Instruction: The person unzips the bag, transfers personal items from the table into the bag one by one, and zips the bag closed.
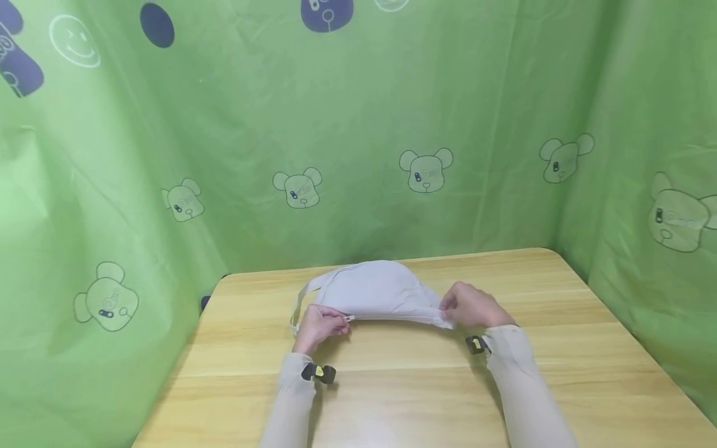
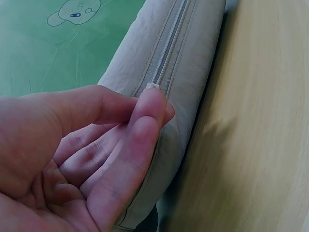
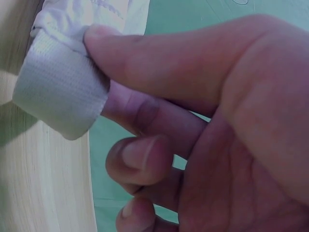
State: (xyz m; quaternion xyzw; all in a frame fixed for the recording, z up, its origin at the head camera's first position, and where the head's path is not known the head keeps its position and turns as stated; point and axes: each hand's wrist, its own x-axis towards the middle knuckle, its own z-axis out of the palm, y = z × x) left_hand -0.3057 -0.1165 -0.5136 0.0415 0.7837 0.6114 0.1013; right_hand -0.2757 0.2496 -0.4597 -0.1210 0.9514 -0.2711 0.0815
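Note:
A pale grey belt bag [image 1: 375,289] lies on the wooden table, its zipper side toward me and its rounded side away. At its left end my left hand [image 1: 320,326] pinches the zipper pull [image 1: 350,318] between thumb and finger. In the left wrist view the zipper [image 2: 169,48] runs on from those fingertips along the bag, its teeth joined. My right hand [image 1: 473,306] pinches the bag's right end by the webbing strap [image 3: 60,87], which the right wrist view shows folded at the thumb tip.
A strap loop [image 1: 302,302] curves out from the bag's left side. Beneath everything is a light wooden table [image 1: 403,386] with rounded far corners. A green curtain [image 1: 358,124] printed with bear heads hangs behind it and on both sides.

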